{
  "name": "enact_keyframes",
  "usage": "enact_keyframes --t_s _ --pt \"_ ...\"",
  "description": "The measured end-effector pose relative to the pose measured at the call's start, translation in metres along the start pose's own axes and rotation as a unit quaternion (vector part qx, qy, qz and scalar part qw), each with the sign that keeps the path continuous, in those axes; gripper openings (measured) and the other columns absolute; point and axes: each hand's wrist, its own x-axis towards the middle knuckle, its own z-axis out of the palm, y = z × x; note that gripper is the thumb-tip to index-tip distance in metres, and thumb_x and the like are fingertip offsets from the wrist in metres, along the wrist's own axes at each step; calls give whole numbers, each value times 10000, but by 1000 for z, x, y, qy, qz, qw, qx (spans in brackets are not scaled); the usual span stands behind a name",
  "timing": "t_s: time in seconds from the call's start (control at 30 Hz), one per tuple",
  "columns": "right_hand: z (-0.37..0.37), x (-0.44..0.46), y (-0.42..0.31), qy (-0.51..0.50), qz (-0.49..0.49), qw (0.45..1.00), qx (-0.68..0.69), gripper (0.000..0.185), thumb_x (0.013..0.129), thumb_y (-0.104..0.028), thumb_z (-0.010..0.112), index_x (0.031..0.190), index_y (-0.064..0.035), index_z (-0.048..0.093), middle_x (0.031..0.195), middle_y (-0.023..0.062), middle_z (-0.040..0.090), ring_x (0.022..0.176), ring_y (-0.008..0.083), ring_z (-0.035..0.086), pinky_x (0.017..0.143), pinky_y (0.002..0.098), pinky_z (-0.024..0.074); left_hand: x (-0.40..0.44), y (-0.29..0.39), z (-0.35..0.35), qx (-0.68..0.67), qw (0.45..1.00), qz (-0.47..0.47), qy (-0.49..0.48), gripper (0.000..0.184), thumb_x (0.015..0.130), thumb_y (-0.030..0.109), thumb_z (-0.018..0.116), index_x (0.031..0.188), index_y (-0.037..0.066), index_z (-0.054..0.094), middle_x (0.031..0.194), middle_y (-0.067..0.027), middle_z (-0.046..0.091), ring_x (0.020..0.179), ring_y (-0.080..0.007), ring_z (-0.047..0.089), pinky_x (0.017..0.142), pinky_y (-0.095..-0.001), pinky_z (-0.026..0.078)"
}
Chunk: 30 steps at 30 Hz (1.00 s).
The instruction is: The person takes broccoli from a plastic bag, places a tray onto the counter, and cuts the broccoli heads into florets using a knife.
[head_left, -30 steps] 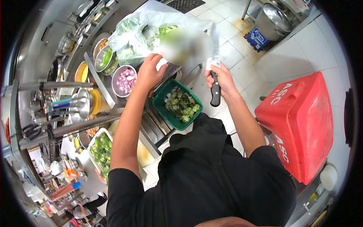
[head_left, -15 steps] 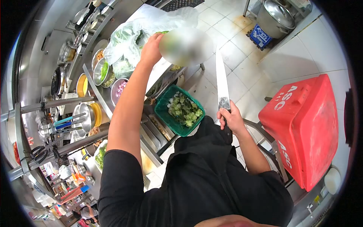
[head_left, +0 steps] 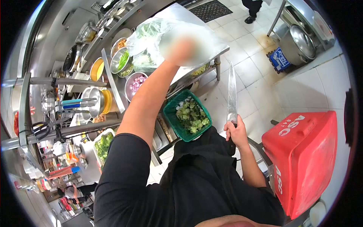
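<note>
My right hand (head_left: 236, 132) is closed around the dark handle of a large knife (head_left: 232, 92), its blade pointing away from me over the floor. My left hand (head_left: 181, 51) reaches over the white table to the clear plastic bag (head_left: 151, 36) of green vegetables; a blur covers the hand, so its fingers cannot be made out. Below the table edge, a green bin (head_left: 172, 123) holds leafy green pieces. A metal bowl of chopped purple onion (head_left: 137, 82) stands left of my left forearm.
A red ASC container (head_left: 298, 151) stands at the right. Bowls of green beans (head_left: 123, 59) and yellow liquid (head_left: 97, 70) sit at the left, near a metal rail (head_left: 75, 81). A lidded pot (head_left: 298, 43) is at the upper right. Another person's legs (head_left: 251, 9) show at the top.
My left hand has moved forward and right, farther over the table. The knife was partly hidden, then swung into view, and my right hand has moved nearer to me. A person's legs have appeared.
</note>
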Motion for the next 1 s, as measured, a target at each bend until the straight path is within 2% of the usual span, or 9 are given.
enact_keyframes --t_s 0.1,0.23,0.27,0.4,0.53,0.7,0.87,0.9,1.0 --pt "7 3 -2 -14 -15 999 -25 118 1039 -71 543 1136 -32 488 782 64 600 478 75 511 409 257 477 -10 -23 -4 -87 985 -141 46 422 837 250 750 1204 58 666 1232 -195 634 1129 -396 639 957 -483 544" --pt "14 9 -1 -33 -18 999 -28 164 1044 -78 559 1185 -27 494 782 52 598 493 65 498 416 249 462 -41 -59 -20 -262 919 -273 113 456 816 321 779 1107 -20 692 1047 -235 734 1026 -391 707 931 -451 557" --pt "15 11 0 -39 -18 999 -28 189 1044 -82 567 1209 -25 495 780 48 597 499 63 493 418 249 456 -50 -70 -18 -253 915 -272 158 480 830 316 794 1137 -39 694 955 -213 751 904 -327 743 817 -411 594" --pt "27 17 -1 -87 -35 994 -62 166 1056 -92 557 1197 -30 496 790 43 599 507 52 490 425 240 447 -113 -85 -56 -440 802 -349 202 363 931 239 744 1175 -16 659 902 -82 713 646 -136 664 525 -275 548" --pt "48 16 4 -159 -44 983 -87 133 1086 -140 540 1151 -34 494 809 49 604 508 48 481 435 234 445 -209 -78 -100 -610 649 -369 265 344 950 206 693 1207 -19 657 935 -112 705 602 -178 624 476 -318 522" --pt "90 2 3 -254 -48 958 -126 150 1112 -167 490 1026 -46 474 817 55 614 523 55 482 452 232 420 -351 -67 -142 -645 545 -431 318 208 1006 195 616 1120 28 664 802 -61 636 539 -139 548 418 -300 504" --pt "137 -23 19 -352 -67 908 -219 127 1099 -149 496 1028 -47 474 795 48 630 542 58 506 469 233 405 -523 -61 -147 -631 506 -442 387 250 1052 254 543 1172 61 647 879 -50 666 645 -141 608 523 -319 546" --pt "146 -31 20 -366 -71 896 -242 125 1097 -151 500 1034 -45 476 791 50 633 547 59 513 472 230 406 -534 -43 -161 -617 431 -466 465 284 1074 280 511 1208 65 639 1008 -65 699 825 -165 677 684 -338 587" --pt "183 -60 31 -383 -108 866 -303 101 1051 -111 530 995 -30 505 740 33 618 591 79 521 530 263 417 -613 -12 -174 -601 381 -485 508 307 1087 281 499 1236 47 631 1100 -69 706 962 -186 697 822 -344 590"
